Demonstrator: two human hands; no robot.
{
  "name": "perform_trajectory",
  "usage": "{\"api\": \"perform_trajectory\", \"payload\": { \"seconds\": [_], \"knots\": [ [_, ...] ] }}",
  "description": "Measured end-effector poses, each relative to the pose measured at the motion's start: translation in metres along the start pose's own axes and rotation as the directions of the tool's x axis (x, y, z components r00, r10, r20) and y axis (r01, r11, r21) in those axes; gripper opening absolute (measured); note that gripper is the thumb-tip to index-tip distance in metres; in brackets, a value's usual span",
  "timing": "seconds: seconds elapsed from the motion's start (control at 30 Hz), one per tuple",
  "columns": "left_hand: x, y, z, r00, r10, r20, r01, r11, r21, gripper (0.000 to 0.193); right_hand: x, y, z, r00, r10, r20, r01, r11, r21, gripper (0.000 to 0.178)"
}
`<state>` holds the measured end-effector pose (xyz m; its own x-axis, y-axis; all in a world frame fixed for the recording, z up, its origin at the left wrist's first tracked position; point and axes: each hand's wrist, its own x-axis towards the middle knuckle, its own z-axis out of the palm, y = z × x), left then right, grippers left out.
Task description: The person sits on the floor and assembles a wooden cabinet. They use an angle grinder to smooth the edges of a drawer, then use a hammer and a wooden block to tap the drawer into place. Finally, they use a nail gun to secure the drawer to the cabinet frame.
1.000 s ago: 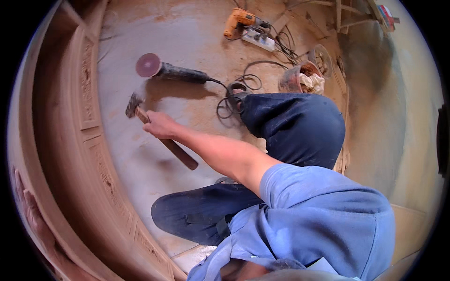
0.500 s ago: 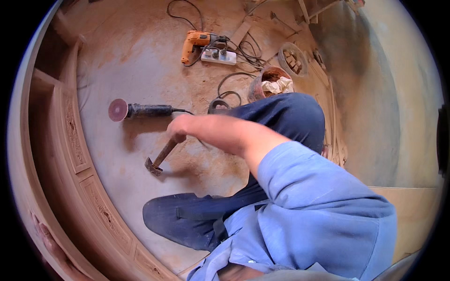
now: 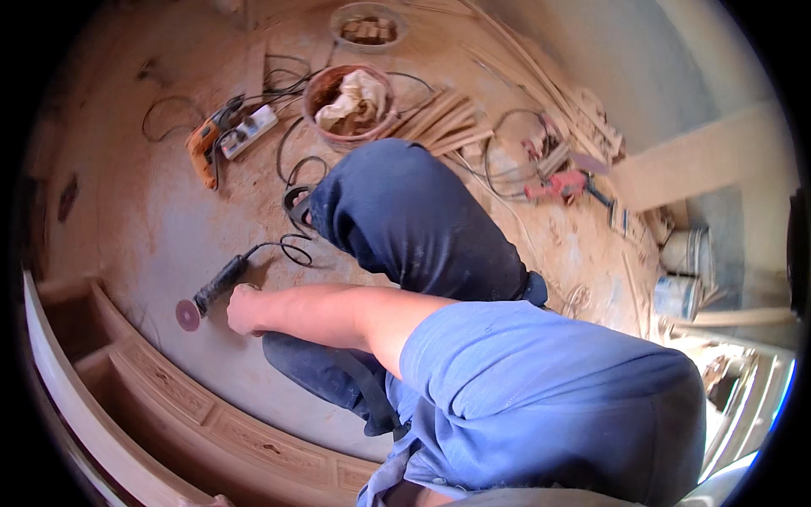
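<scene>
My right hand (image 3: 244,309) is closed, held low over the floor beside my bent knee. Whatever it grips is hidden; no hammer shows around it. Just beyond it lies an angle grinder (image 3: 221,283) with a black body and a round reddish disc, its cord coiling away. Only a sliver of my left hand (image 3: 213,501) shows at the lower edge, by the rim of a wooden cabinet frame (image 3: 144,448). Its fingers are cut off from view. Carved panels (image 3: 160,378) line the side of that frame facing me.
Farther off lie an orange drill (image 3: 201,154) and a white power strip (image 3: 250,133). Past my raised knee stands a bucket (image 3: 311,106) with pale cloth inside. Wood strips (image 3: 439,118), a red power tool (image 3: 557,185) and cords lie to the right, before the wall.
My view has swung to the right, bringing the red tool and paint-type pails into sight. The hammer seen in my right hand earlier is out of sight now.
</scene>
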<state>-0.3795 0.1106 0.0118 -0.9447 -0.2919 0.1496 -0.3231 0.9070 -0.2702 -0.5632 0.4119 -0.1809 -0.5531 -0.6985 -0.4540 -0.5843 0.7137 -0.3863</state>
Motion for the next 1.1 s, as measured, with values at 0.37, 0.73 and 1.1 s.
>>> {"api": "perform_trajectory", "payload": {
  "seconds": [0.37,0.73,1.1],
  "knots": [
    [0.047,0.137,-0.009,0.951,0.292,-0.097,-0.308,0.893,-0.329,0.067,-0.285,0.004,-0.175,0.409,0.011,-0.912,0.155,0.985,0.081,0.019],
    [0.099,0.202,0.045,0.943,0.327,0.062,-0.290,0.899,-0.329,0.066,-0.484,0.329,0.302,-0.057,0.993,0.105,-0.722,-0.114,0.683,0.047],
    [0.062,0.060,0.014,0.993,-0.100,-0.063,0.090,0.985,-0.151,0.066,-0.359,0.331,0.234,0.467,0.862,-0.197,-0.182,0.312,0.932,0.061]
  ]
}}
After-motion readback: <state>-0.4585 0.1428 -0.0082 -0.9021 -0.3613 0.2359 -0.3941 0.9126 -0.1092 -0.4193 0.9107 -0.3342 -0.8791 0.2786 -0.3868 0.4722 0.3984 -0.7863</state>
